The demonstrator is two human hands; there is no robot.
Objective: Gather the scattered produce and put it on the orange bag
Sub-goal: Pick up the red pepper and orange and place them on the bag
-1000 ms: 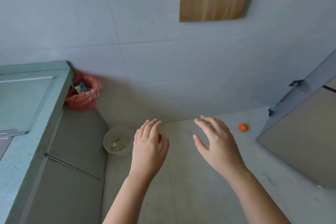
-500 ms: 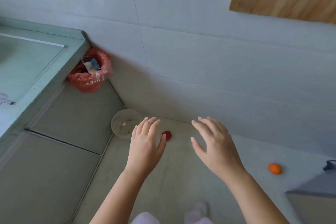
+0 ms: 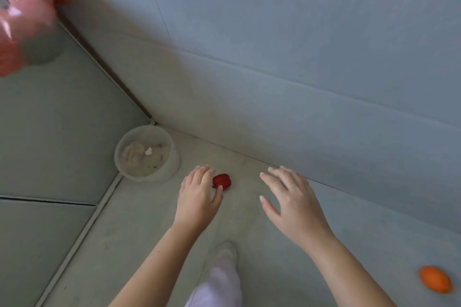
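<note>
Reaching for the first piece of produce — nothing picked up yet.

The left hand point(image 3: 199, 197) hangs over the floor point(image 3: 139, 232) with fingers spread and empty, its thumb tip just at the near edge of the small red fruit point(image 3: 221, 181), which lies right beside its fingers; whether thumb and fruit touch I cannot tell. The right hand point(image 3: 290, 202) is also splayed and empty, well to the right of the fruit. An orange fruit point(image 3: 435, 279) lies on the floor far off to the right of that hand. A pale bowl point(image 3: 147, 153) sits just left of the left hand. The pinkish-orange bag point(image 3: 22, 15) blurs far up to the left. Judged next: close the left fingers around the red fruit, lift it — then carry it to the bag.
</note>
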